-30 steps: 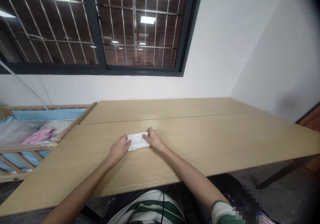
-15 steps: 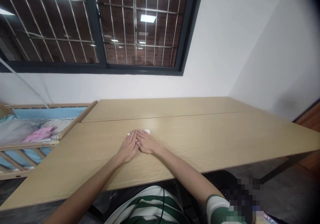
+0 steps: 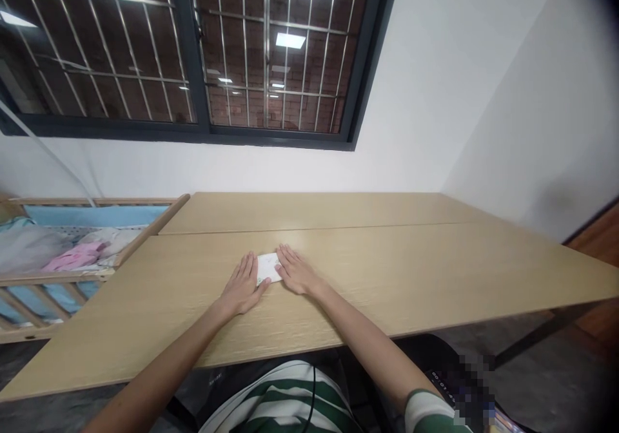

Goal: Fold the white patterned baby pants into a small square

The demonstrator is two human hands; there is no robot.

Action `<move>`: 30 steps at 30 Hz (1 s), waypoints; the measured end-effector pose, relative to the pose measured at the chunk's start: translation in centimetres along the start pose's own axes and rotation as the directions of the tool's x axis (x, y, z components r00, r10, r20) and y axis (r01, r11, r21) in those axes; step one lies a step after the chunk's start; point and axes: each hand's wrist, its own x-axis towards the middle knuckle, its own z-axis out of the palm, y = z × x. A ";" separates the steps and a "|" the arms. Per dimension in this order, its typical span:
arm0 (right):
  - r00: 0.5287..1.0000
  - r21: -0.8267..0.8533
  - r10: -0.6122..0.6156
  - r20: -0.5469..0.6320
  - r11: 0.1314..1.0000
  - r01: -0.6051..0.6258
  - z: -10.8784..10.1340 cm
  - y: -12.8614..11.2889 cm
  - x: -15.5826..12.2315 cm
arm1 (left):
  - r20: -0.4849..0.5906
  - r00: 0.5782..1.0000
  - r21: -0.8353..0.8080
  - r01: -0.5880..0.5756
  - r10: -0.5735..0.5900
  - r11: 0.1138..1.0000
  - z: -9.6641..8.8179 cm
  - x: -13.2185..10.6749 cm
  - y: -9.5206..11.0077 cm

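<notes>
the left hand (image 3: 240, 285) lies flat on its palm, fingers spread, thumb against the edge of a small folded white cloth (image 3: 269, 268). the right hand (image 3: 296, 272) lies spread too, fingertips at the cloth's other side. the cloth sits between them on a pale wooden table (image 3: 387, 272), with a wooden crib (image 3: 97, 200) off to the left.

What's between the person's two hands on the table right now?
In the head view, a folded white cloth with a faint print lies between the left hand and the right hand, on the light wood table. Both hands lie flat against its edges.
</notes>
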 end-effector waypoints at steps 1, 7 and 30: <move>1.000 -0.001 0.002 -0.013 1.000 -0.002 -0.2 -0.1 -0.2 | -0.029 0.999 0.009 -0.018 0.018 1.000 -0.1 -0.1 0.0; 0.977 0.008 -0.195 -0.091 0.981 0.196 -1.7 -1.5 -1.1 | -0.057 0.979 -0.037 -0.197 0.195 0.980 -2.2 -0.6 -0.3; 0.879 0.903 0.470 -0.084 0.409 -0.133 -0.5 0.3 2.0 | -0.154 0.964 -0.571 0.091 -0.215 0.816 -4.6 0.5 -0.3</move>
